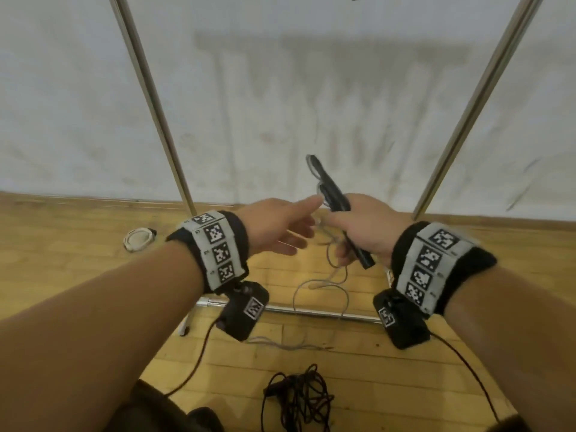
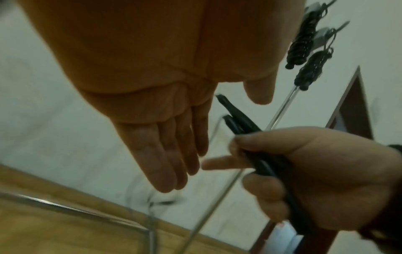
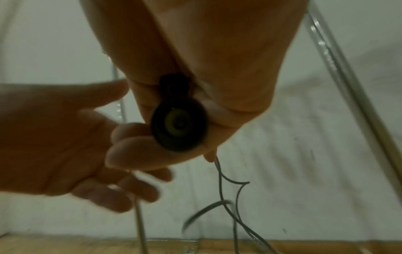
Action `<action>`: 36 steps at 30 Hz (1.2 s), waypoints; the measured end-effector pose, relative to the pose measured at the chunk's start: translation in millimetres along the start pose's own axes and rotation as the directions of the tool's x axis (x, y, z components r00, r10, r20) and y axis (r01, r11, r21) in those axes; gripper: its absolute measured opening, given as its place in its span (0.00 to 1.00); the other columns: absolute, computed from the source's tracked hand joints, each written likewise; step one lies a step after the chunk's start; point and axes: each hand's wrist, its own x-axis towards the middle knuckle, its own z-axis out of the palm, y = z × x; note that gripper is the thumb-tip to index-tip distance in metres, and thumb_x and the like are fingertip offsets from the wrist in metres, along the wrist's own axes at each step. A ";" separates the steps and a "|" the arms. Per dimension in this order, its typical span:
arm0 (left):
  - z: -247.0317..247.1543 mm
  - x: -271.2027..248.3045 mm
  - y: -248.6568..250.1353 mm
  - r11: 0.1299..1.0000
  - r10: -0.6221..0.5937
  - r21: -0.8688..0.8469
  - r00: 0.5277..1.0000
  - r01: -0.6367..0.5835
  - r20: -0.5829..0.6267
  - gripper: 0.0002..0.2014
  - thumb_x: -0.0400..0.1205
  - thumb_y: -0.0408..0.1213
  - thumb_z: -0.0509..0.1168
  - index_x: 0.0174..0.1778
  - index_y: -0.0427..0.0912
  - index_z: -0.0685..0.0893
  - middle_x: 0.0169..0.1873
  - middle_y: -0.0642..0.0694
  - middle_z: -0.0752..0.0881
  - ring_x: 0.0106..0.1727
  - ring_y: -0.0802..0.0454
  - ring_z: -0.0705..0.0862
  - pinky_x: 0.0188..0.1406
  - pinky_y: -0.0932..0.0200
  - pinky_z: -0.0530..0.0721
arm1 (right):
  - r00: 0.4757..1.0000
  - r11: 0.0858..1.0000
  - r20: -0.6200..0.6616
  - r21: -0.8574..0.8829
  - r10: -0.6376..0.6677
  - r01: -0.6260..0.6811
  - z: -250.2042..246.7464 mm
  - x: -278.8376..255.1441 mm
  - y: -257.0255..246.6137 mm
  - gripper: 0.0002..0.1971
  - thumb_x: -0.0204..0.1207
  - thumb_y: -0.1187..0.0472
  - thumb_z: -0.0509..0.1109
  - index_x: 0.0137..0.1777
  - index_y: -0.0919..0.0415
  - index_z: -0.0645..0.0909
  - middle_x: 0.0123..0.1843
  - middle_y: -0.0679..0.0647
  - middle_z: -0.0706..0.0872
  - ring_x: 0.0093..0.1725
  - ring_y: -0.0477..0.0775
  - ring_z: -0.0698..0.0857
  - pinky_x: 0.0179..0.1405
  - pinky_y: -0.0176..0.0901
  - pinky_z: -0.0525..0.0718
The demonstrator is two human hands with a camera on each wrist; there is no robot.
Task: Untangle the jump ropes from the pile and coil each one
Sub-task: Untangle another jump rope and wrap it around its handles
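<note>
Right hand [image 1: 363,232] wrapped tight round two black handles [image 1: 335,194] of gray jump rope [image 1: 321,285], held up in air. Gray cord hangs from fist, loops down to wood floor [image 1: 93,244]. Left hand [image 1: 277,226] flat, fingers straight, holds nothing, fingertip just beside handles. Dark rope pile [image 1: 299,397] lies on floor, near person's feet. Metal rack pole [image 1: 149,98] stands behind.

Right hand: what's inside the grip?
The right hand grips two black jump rope handles held together; both butt ends show in the right wrist view. The grey cord hangs below toward the floor. How the cord runs inside the fist is covered by the fingers.
</note>
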 end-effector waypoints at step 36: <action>6.0 0.7 62.2 0.857 0.428 -0.098 0.804 -0.506 -0.412 0.12 0.84 0.24 0.65 0.43 0.47 0.84 0.36 0.48 0.84 0.34 0.49 0.79 0.42 0.45 0.83 | 0.964 0.932 -0.030 -0.265 -0.263 0.246 -45.1 -6.6 -31.8 0.10 0.87 0.53 0.63 0.61 0.47 0.84 0.43 0.42 0.85 0.28 0.46 0.89 0.34 0.44 0.88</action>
